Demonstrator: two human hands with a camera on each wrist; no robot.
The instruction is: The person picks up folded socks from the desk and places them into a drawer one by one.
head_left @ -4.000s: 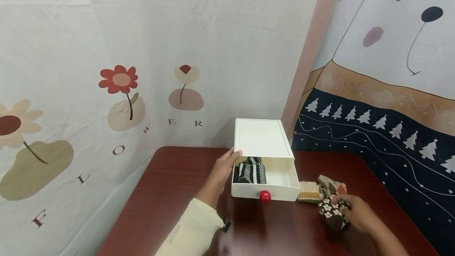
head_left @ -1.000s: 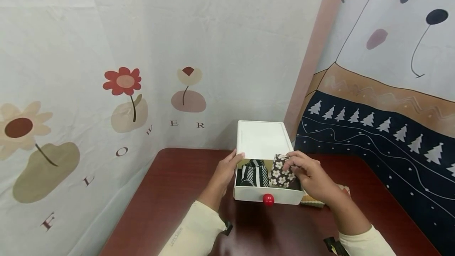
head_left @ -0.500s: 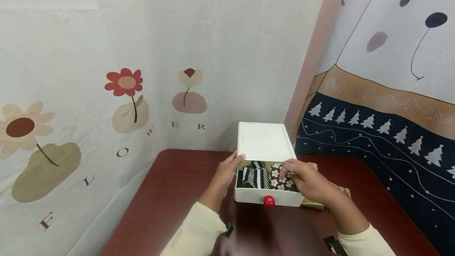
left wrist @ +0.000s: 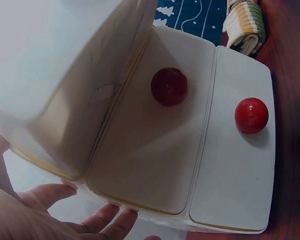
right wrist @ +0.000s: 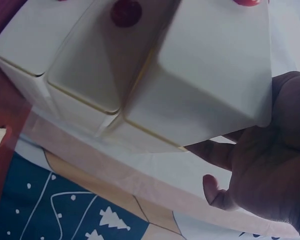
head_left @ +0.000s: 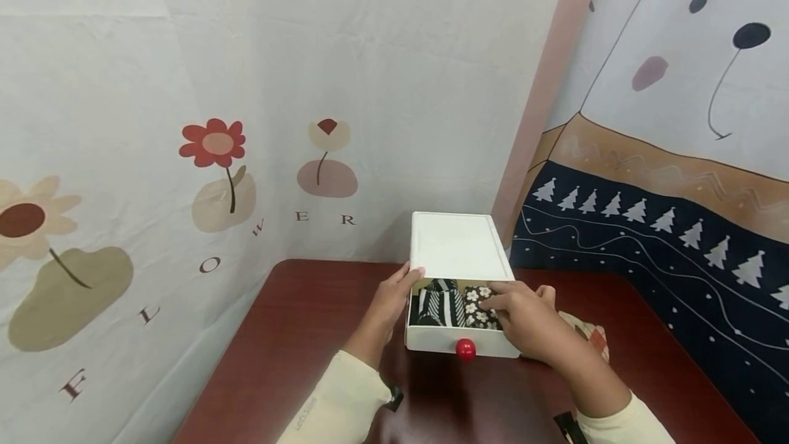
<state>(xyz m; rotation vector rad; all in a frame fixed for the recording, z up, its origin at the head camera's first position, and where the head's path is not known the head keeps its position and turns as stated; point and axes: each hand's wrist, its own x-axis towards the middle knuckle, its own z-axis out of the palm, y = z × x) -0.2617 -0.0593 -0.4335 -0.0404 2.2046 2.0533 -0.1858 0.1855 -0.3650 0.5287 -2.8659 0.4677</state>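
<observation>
A white drawer cabinet (head_left: 456, 245) stands on the table with its top drawer (head_left: 434, 340) pulled out. My left hand (head_left: 390, 297) rests against the cabinet's left side, its thumb near the top edge; in the left wrist view its fingers (left wrist: 101, 219) touch the side wall. Inside the drawer, a black-and-white striped folded cloth (head_left: 442, 307) lies on the left. Beside it on the right sits a brown folded cloth with white flowers (head_left: 477, 315). My right hand (head_left: 527, 314) reaches over the drawer's right wall, extended fingertips touching the flowered cloth. That hand (right wrist: 270, 155) partly hides the drawer's right end.
Red round knobs mark the drawer fronts, including the open drawer's knob (head_left: 465, 349) and a lower one (left wrist: 251, 115). A patterned cloth (head_left: 596, 338) lies right of the cabinet, partly behind my right forearm; a rolled striped cloth (left wrist: 245, 25) also shows there. Printed fabric walls (head_left: 370, 88) enclose the dark red table (head_left: 308, 334).
My right hand has carried the flowered cloth from the table at the right into the drawer. Over the last second the cloth has settled lower, beside the striped one. My left hand stays put.
</observation>
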